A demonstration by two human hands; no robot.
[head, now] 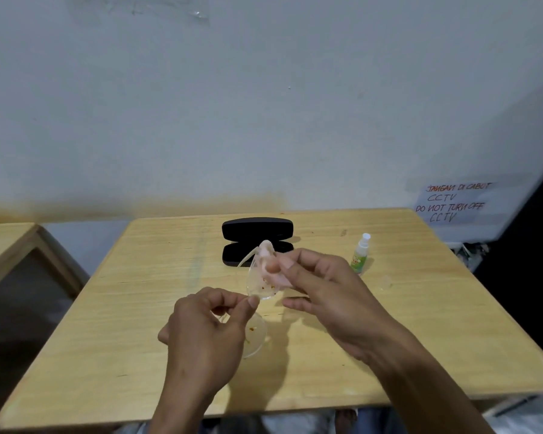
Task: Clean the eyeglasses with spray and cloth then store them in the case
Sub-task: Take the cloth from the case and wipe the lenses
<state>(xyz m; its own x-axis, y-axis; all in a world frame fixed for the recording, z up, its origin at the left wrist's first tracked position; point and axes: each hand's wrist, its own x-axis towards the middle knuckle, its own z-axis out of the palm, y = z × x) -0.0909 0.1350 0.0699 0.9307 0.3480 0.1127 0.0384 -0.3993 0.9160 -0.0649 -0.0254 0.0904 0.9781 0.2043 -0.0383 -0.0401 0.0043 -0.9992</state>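
Note:
Clear-framed eyeglasses (259, 288) with orange specks on both lenses are held above the wooden table (138, 308). My left hand (206, 333) pinches the frame near the bridge between the two lenses. My right hand (320, 289) presses a pale pink cloth (271, 266) against the upper lens. Behind them a black glasses case (257, 233) lies open on the table. A small spray bottle (359, 253) with a white top and green label stands upright to the right of the case.
A small clear cap (385, 281) lies on the table right of the bottle. A second wooden table (10, 242) stands at the left. The white wall behind carries a handwritten CCTV note (452, 202).

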